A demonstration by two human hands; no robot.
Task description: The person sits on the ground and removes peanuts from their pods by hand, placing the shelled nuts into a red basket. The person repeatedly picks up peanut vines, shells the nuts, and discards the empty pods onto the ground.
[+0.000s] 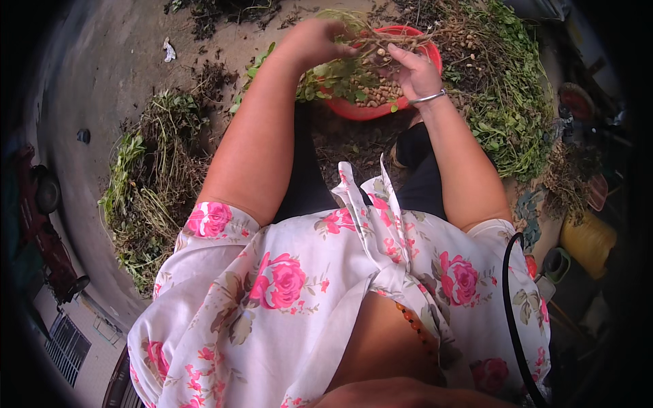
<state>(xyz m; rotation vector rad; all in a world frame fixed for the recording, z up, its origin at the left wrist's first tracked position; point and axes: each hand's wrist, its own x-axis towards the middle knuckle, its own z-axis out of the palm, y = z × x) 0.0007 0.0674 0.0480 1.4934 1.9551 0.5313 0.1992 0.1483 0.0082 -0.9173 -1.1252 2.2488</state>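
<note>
My left hand, slightly blurred, is closed around the thin stems of a peanut plant, whose leafy part hangs over the left rim of a red plastic basin. The plant's brown roots stretch right across the basin. My right hand, with a silver bangle at its wrist, is at the basin's right side, thumb raised beside the roots. Its other fingers are partly hidden, so its hold is unclear. A pale pod hangs among the roots. Many loose peanuts lie in the basin.
Pulled plants lie in a heap at left and in a long green pile at right, with peanuts on some roots. My knees flank the basin. A yellow container stands at right; a wheeled red vehicle is at far left.
</note>
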